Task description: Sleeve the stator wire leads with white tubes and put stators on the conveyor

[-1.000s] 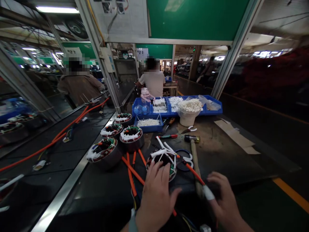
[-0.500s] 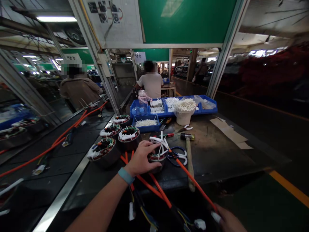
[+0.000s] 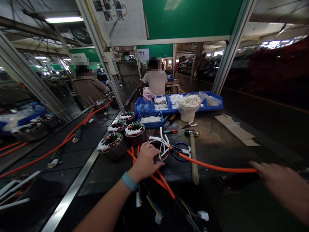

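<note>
My left hand (image 3: 147, 161) grips the near left side of a motor stator (image 3: 161, 158), fingers over its rim and thumb along the front. White sleeved leads (image 3: 161, 139) stick up from the winding and join an orange-sheathed cable (image 3: 212, 167) at the stator's right. That cable runs rightward to my right hand (image 3: 277, 182), whose fingers are closed on it; the cable's far end is hidden. Blue-handled scissors (image 3: 180, 156) lie partly beneath the cable. A hammer (image 3: 194, 161) with a wooden handle lies under the cable, beside the scissors.
Several stators (image 3: 135, 133) stand left of my left hand. Other orange cables (image 3: 166, 185) hang over the front edge. Behind are blue bins (image 3: 214, 103), a white tub (image 3: 187, 114) of short white pieces, a red marker (image 3: 170, 131) and pliers (image 3: 189, 125). Cardboard (image 3: 238, 130) lies right.
My right hand has moved up and to the right with the cable, which now stretches nearly level instead of slanting down. My left hand remains on the stator. The view has shifted slightly.
</note>
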The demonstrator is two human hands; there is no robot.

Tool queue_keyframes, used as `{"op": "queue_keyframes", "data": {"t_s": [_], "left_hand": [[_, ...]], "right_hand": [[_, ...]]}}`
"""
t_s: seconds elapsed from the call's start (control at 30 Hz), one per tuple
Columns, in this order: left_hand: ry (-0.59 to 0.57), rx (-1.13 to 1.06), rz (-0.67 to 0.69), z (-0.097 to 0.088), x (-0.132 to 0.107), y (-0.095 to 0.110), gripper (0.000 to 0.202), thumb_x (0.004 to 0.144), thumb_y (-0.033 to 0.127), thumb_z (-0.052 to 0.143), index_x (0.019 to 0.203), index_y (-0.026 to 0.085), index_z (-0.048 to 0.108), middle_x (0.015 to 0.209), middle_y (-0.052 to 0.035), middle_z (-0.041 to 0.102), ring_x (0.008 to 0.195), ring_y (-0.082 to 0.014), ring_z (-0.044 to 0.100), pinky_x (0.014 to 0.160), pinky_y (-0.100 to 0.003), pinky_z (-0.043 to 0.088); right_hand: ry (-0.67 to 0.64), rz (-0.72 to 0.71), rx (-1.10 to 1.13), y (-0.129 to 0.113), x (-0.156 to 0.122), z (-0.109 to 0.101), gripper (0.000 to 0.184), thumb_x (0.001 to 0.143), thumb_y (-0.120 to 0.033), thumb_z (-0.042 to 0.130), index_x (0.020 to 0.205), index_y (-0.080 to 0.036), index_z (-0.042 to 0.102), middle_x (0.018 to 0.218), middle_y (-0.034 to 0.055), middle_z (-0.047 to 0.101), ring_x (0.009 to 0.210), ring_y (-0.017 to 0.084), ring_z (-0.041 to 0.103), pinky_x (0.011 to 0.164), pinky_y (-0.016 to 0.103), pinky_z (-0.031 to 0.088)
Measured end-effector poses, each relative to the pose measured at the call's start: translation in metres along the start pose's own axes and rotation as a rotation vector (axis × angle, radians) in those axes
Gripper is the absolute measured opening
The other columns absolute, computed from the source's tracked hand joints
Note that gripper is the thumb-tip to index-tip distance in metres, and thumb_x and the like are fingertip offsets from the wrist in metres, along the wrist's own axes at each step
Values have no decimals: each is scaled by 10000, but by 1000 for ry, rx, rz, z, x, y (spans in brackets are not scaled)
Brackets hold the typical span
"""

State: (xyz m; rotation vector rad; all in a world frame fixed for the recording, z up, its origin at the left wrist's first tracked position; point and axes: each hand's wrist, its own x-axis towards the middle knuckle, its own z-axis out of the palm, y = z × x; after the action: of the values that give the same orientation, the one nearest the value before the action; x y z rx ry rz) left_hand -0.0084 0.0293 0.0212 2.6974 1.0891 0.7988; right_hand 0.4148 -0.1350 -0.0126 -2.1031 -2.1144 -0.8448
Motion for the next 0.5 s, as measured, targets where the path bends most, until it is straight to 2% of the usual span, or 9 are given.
{"op": "queue_keyframes", "data": {"t_s": [0.1,0.2,0.27,0.37,0.43,0.5], "left_hand": [[-6,8,-17,1,-1,7,312,594,265,790,876,212,669,818,-18,649,884,-231,546,998,-507,311],[7,11,-25,3,-2,9,271,633,263,756,880,211,660,829,-20,651,897,-230,544,1007,-518,290],[25,16,-23,4,-3,9,257,646,267,746,880,208,655,826,-20,652,906,-230,545,1010,-517,283],[55,32,-22,6,-3,9,274,654,325,751,882,205,658,809,-18,654,899,-230,545,1005,-509,292],[74,55,-28,8,-2,11,275,672,387,737,863,203,666,776,-20,654,880,-232,545,994,-505,304],[91,82,-41,11,-1,12,225,703,403,708,800,203,671,731,-19,653,842,-226,547,971,-495,321]], "right_hand": [[150,-122,-147,10,29,-6,362,788,-25,403,1017,-115,669,787,103,682,749,241,624,592,336,428],[244,-114,-182,14,57,5,290,831,-83,438,1016,-105,661,884,142,677,868,273,597,686,367,409],[178,-81,-107,12,71,20,288,853,-90,425,1013,-111,663,961,159,667,903,273,583,701,367,400],[-32,-46,49,-6,85,44,292,810,-53,429,926,-130,686,967,159,659,883,274,584,673,359,409],[-86,-47,160,-28,90,51,332,731,-10,437,920,-126,685,978,151,657,914,277,583,730,369,440],[-73,-73,317,-59,90,45,426,662,3,445,1013,-114,657,1047,142,644,998,271,565,851,386,443]]}}
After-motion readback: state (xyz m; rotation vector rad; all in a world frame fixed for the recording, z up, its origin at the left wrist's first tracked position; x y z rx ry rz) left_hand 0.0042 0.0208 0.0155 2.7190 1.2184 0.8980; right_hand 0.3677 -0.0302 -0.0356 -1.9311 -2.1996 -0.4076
